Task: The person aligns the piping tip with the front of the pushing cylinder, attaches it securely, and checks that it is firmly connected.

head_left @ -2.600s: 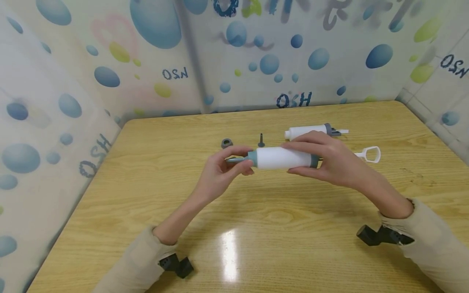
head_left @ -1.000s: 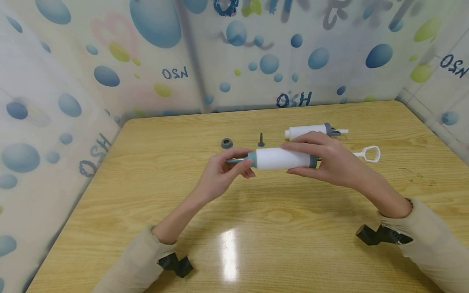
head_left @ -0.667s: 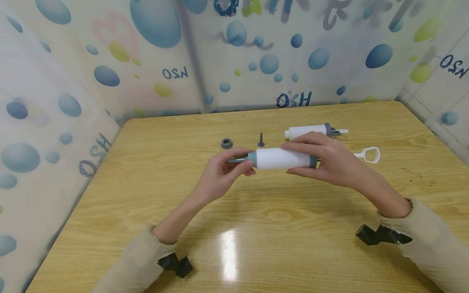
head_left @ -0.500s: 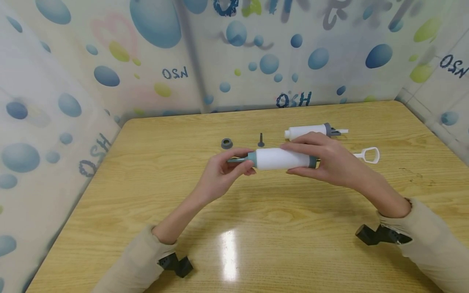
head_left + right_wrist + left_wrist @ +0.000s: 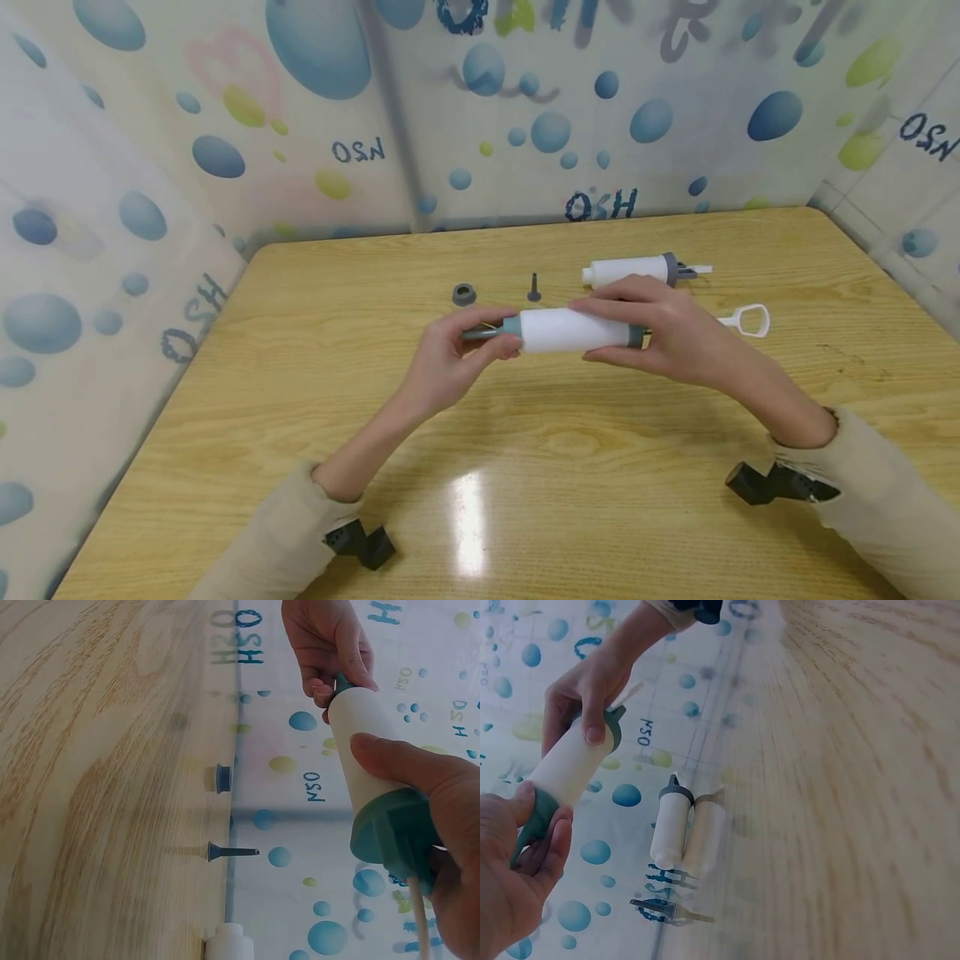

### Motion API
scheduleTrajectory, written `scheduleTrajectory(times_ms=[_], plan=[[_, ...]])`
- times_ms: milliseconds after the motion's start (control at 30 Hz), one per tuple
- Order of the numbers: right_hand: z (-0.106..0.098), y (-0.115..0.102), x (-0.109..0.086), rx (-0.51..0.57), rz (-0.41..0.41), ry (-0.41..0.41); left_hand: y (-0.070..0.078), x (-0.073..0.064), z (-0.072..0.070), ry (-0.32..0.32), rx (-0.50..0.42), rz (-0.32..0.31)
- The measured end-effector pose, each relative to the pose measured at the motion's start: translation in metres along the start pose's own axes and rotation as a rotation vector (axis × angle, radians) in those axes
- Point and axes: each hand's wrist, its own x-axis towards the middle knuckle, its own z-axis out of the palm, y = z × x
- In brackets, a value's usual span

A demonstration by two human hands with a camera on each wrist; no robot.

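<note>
Both hands hold a white tube dispenser point(image 5: 558, 330), level above the table, with a tapered grey-green nozzle point(image 5: 482, 332) at its left end. The left hand point(image 5: 452, 357) pinches the collar at the base of the nozzle, fingers on the far side and thumb on the near side. At the other end, the right hand point(image 5: 669, 332) grips the tube by its dark end cap point(image 5: 390, 825), thumb along the white wall. A thin white plunger rod point(image 5: 418, 915) comes out of that cap, and its loop handle point(image 5: 753, 320) shows beyond the right hand.
Behind the hands a second white dispenser point(image 5: 628, 270) with a grey cap lies on the wooden table point(image 5: 570, 500). A grey ring-shaped collar point(image 5: 464, 293) and a small dark nozzle point(image 5: 534, 288) stand to its left. A patterned wall point(image 5: 480, 150) rises at the table's back edge.
The dispenser and right hand have shifted slightly left and toward the person, loop handle included. Both hands keep their hold, and the things on the table have not moved.
</note>
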Motion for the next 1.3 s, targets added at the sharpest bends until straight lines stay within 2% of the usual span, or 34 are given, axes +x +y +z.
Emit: scheduleTrajectory(times_ms=[333, 733, 900, 1033, 1300], plan=[[0.0006, -0.0001, 0.0003, -0.002, -0.005, -0.015, -0.0006, -0.0004, 0.0012, 0.043, 0.126, 0.148], [0.0004, 0.0022, -0.0017, 0.047, -0.007, -0.038, -0.0028, -0.0014, 0.0023, 0.055, 0.196, 0.253], [-0.0006, 0.0021, -0.0022, 0.073, 0.018, -0.061, -0.0026, -0.0015, 0.0027, 0.054, 0.219, 0.283], [-0.0023, 0.0024, -0.0015, 0.095, 0.038, -0.084, -0.0034, -0.0012, 0.0029, 0.054, 0.234, 0.271], [0.0005, 0.0071, -0.0025, 0.06, 0.065, -0.11, -0.0056, -0.0008, 0.0022, 0.05, 0.252, 0.125]])
